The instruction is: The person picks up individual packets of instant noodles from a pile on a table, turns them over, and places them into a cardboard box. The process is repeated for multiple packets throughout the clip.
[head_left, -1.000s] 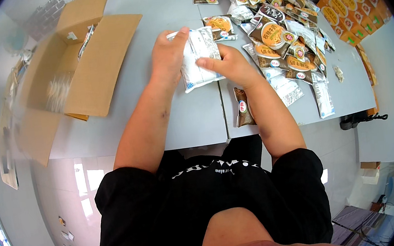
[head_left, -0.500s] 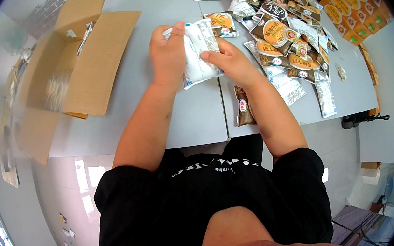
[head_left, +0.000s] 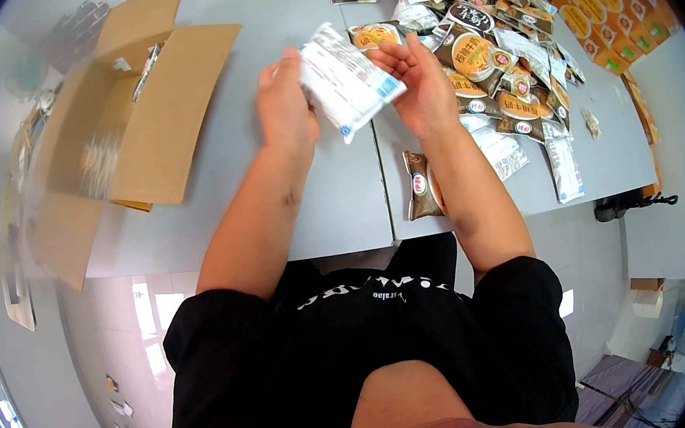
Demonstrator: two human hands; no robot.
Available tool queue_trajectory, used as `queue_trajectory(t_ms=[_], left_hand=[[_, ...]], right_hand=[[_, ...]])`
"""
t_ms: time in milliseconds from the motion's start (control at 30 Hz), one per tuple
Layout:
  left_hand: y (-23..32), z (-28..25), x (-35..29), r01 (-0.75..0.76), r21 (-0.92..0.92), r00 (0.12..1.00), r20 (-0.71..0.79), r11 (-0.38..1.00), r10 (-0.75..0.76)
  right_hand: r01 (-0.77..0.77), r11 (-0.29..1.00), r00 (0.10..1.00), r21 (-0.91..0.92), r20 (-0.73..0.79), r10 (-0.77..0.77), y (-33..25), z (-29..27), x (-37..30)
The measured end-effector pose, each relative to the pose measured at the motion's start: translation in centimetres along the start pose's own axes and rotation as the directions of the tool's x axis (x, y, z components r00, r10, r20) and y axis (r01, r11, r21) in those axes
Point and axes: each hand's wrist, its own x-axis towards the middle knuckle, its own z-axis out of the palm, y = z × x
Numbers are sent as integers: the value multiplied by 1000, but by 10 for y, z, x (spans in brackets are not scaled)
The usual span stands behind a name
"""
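Between both hands [head_left: 286, 106] [head_left: 423, 86], white packet [head_left: 348, 80], long axis slanting down-right

Grey tables [head_left: 333, 206] pushed together, glossy pale tiled floor [head_left: 151, 312], grey brick wall [head_left: 68, 34], daylight

**Black short-sleeved shirt, bare forearms**

The person wears a black short-sleeved T-shirt [head_left: 359, 356] with a line of small white lettering across the chest. The 2 sleeves end above the elbows, leaving both forearms bare. The left hand [head_left: 284, 106] and the right hand [head_left: 421, 87] are uncovered: no gloves, rings, watch or wristband show.
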Motion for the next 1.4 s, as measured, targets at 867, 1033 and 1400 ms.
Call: queue_trajectory(t_ms=[867,1033,1400], left_hand=[[-7,12,-14,146,279,915,326,949,-237],[-12,15,-26,128,131,932,323,983,-165],[-8,16,-28,7,73,979,205,997,-22]], right_hand=[[26,893,997,-449,-54,-57,5,17,-10],[-58,921,989,-385,-148,1,3,17,-11],[-56,947,997,-316,25,68,2,19,-12]])
